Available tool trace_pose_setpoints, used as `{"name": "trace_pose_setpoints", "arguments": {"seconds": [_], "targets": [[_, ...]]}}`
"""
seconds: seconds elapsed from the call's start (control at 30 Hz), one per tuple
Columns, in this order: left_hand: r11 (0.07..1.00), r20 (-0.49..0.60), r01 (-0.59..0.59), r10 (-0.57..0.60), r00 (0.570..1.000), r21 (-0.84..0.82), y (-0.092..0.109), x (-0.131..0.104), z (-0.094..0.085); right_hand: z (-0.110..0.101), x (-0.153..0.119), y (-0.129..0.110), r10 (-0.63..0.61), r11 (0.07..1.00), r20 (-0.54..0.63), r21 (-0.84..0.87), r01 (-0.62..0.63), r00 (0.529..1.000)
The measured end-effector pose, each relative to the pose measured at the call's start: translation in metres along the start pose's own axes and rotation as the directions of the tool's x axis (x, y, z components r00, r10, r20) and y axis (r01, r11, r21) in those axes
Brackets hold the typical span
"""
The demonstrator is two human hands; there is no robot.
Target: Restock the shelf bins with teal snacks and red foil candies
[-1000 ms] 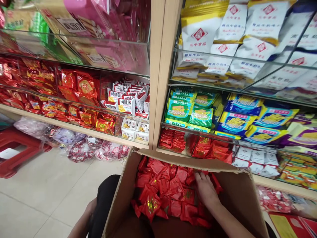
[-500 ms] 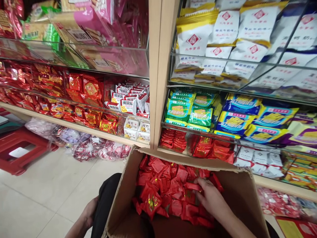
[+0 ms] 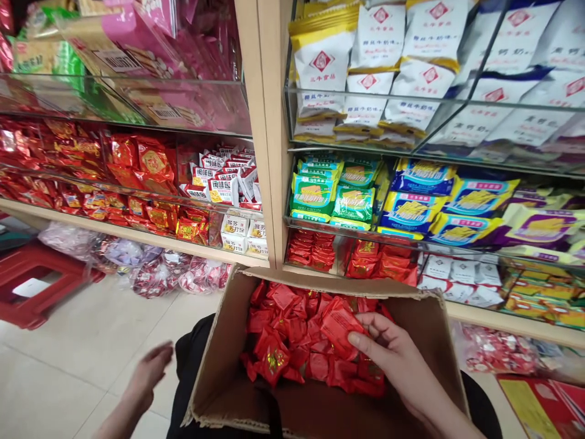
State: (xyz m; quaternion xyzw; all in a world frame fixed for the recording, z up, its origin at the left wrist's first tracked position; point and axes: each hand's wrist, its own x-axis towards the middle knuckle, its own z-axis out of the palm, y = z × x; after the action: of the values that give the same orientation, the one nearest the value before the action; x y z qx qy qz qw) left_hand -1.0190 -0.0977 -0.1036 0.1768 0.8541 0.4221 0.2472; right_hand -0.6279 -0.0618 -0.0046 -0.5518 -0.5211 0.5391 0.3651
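Pinched between the thumb and fingers of my right hand (image 3: 388, 350) is a red snack packet (image 3: 342, 328), lifted over the others. Beneath it, many red packets (image 3: 292, 329), some with gold print, lie heaped in an open cardboard box (image 3: 228, 405). My left hand (image 3: 150, 372) is in the air outside the box, left of my dark-clothed knee (image 3: 194, 360). Its fingers are stretched out and it holds nothing.
Shelves ahead hold white packets (image 3: 324, 67), green packets (image 3: 313, 195), blue packets (image 3: 415, 210) and red packets (image 3: 365, 259) behind clear fronts. A wooden post (image 3: 269, 152) divides them. Plastic bags (image 3: 158, 274) and a red stool (image 3: 41, 305) are on the floor at left.
My right hand has raised a red packet from the heap and turned its flat side into view. My left hand has moved out from beside the knee.
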Motion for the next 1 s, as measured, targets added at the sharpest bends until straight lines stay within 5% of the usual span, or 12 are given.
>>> {"name": "trace_pose_setpoints", "arguments": {"seconds": [0.07, 0.1, 0.17, 0.23, 0.3, 0.33, 0.37, 0.5, 0.57, 0.67, 0.83, 1.0], "targets": [[0.97, -0.1, -0.229, 0.22, 0.97, -0.081, 0.042, -0.02, -0.01, 0.001, -0.002, -0.004, -0.077, 0.995, -0.003, -0.069, 0.076, 0.997], [0.924, -0.058, -0.345, 0.34, 0.939, -0.166, 0.064, -0.036, -0.011, 0.003, -0.003, -0.006, -0.118, 0.987, -0.002, -0.107, 0.117, 0.993], [0.848, 0.265, -0.4, 0.498, 0.826, -0.347, 0.103, -0.077, -0.005, 0.01, -0.005, -0.01, -0.231, 0.96, -0.01, -0.168, 0.226, 0.973], [0.934, 0.737, -0.121, 0.341, 0.583, -0.337, 0.128, -0.122, 0.013, 0.017, -0.008, -0.013, -0.388, 0.902, -0.005, -0.205, 0.379, 0.921], [0.966, 0.945, 0.173, 0.137, 0.296, -0.194, 0.139, -0.156, 0.033, 0.023, -0.012, -0.014, -0.534, 0.819, 0.029, -0.232, 0.525, 0.845], [0.954, 0.969, 0.251, 0.104, 0.226, -0.161, 0.14, -0.167, 0.041, 0.024, -0.015, -0.014, -0.576, 0.786, 0.046, -0.243, 0.569, 0.816], [0.939, 0.974, 0.304, 0.101, 0.203, -0.161, 0.14, -0.175, 0.048, 0.024, -0.018, -0.013, -0.593, 0.772, 0.053, -0.245, 0.586, 0.804], [0.908, 0.915, 0.262, 0.233, 0.329, -0.326, 0.139, -0.184, 0.06, 0.02, -0.024, -0.008, -0.385, 0.922, -0.081, 0.017, 0.387, 0.919], [0.904, 0.9, 0.221, 0.282, 0.333, -0.365, 0.14, -0.185, 0.062, 0.019, -0.022, -0.006, -0.167, 0.951, -0.095, 0.247, 0.186, 0.981], [0.898, 0.893, 0.211, 0.307, 0.329, -0.387, 0.139, -0.186, 0.067, 0.02, -0.016, -0.004, 0.019, 0.943, -0.079, 0.333, 0.009, 0.997], [0.9, 0.837, 0.129, 0.324, 0.442, -0.416, 0.129, -0.177, 0.074, 0.023, -0.014, 0.005, -0.093, 0.977, -0.145, 0.177, 0.118, 0.985], [0.922, 0.868, 0.104, 0.308, 0.39, -0.374, 0.12, -0.167, 0.073, 0.02, -0.019, 0.01, -0.175, 0.984, -0.037, 0.014, 0.176, 0.984]]}}
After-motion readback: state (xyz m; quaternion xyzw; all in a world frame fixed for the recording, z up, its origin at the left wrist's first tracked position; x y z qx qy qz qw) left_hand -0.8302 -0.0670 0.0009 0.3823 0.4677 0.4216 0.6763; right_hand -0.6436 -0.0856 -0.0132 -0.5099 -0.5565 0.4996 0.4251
